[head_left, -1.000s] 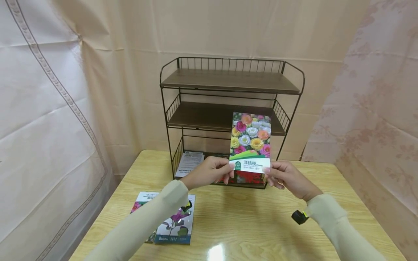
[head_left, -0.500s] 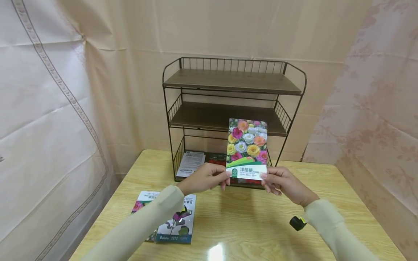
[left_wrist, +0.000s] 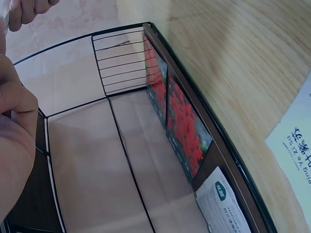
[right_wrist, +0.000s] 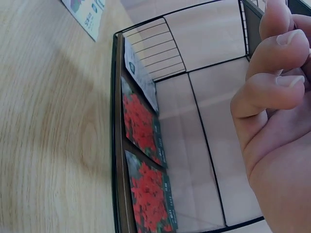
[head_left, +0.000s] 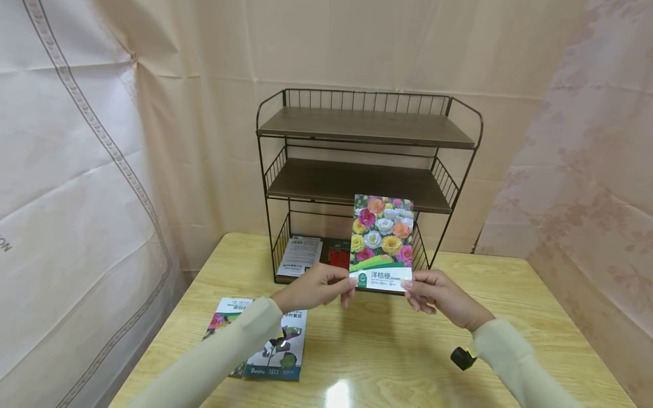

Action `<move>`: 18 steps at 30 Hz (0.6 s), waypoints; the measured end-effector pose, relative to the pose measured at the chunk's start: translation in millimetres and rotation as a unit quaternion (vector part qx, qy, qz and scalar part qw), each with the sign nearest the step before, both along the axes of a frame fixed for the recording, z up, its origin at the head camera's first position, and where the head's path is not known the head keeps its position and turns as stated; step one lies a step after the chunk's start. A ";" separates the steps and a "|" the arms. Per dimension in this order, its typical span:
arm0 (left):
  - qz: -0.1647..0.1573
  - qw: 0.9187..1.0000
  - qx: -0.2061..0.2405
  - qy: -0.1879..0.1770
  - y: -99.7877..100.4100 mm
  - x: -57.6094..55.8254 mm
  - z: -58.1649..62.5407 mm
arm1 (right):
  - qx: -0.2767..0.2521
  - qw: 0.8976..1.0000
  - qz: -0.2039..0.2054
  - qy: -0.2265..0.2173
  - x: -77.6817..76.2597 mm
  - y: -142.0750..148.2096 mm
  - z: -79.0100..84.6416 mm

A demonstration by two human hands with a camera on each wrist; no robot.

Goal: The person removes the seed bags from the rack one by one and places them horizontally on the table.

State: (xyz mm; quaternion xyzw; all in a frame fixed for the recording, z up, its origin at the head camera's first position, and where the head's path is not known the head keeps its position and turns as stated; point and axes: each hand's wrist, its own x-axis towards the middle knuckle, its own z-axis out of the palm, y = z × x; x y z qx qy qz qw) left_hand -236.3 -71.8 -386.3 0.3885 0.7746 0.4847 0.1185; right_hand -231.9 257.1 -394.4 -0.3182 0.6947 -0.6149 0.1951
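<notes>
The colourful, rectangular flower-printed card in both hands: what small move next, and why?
Perhaps ease the colourful, rectangular flower-printed card onto the brown wooden middle shelf: left hand and right hand pinch its lower corners, and that shelf's visible surface is bare.

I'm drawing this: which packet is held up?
The multicoloured packet pinched by the left hand and right hand; other packets are on the table or rack.

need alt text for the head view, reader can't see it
A person's left hand and right hand hold a lisianthus packet by its lower corners in front of a three-tier rack. Other packets lie on its bottom shelf and on the wooden table.
</notes>
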 end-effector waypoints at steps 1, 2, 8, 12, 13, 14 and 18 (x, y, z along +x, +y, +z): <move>0.002 1.000 0.000 -0.004 0.7 0.4 0.0 | 0.001 1.000 0.002 0.000 -0.9 0.9 -0.1; 0.003 1.000 -0.001 -0.007 1.5 0.8 0.0 | 0.002 1.000 0.003 -0.004 -1.5 1.6 -0.1; 0.003 1.000 -0.004 -0.022 -2.1 4.1 -5.3 | 0.010 1.000 0.003 -0.016 -0.5 -0.6 -3.5; 0.003 0.999 -0.005 -0.036 -5.1 7.3 -8.8 | 0.010 1.000 0.004 -0.016 1.0 -2.2 -6.4; 0.003 0.999 -0.005 -0.038 -5.7 8.0 -9.7 | 0.009 1.000 0.005 -0.014 1.5 -2.6 -6.8; 0.003 0.999 -0.005 -0.040 -6.2 8.8 -10.7 | 0.005 1.000 0.009 -0.010 1.8 -3.2 -7.3; 0.004 0.999 -0.002 -0.045 -7.6 11.6 -14.4 | -0.004 1.000 0.022 -0.006 3.8 -5.8 -9.2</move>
